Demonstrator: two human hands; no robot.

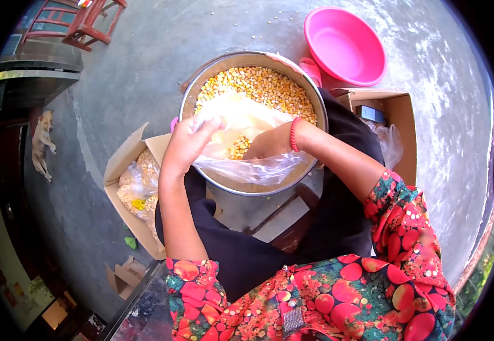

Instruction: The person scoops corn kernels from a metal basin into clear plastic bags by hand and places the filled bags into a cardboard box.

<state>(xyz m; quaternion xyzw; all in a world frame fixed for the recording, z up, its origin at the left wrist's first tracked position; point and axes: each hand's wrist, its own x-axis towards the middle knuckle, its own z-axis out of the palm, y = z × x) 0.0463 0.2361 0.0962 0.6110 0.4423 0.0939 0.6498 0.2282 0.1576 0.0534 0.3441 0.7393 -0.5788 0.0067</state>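
Note:
A large round metal pot (187, 108) full of yellow corn kernels (264, 84) stands between my knees. Over its near half spreads a clear plastic bag (258, 170), its mouth held wide. My left hand (193, 139) pinches the bag's left edge between thumb and fingers. Inside the bag is my right hand (271, 141), a red beaded bracelet (293, 134) on its wrist. Some kernels lie in the bag against the fingertips of this hand; the fingers themselves are mostly hidden.
A cardboard box (113, 170) with bagged corn is on the left; another box (409, 133) on the right holds a dark phone-like object (371, 113) and plastic. Beyond the pot sits a pink basin (343, 48). A dog (42, 145) lies at far left, near wooden furniture (91, 25).

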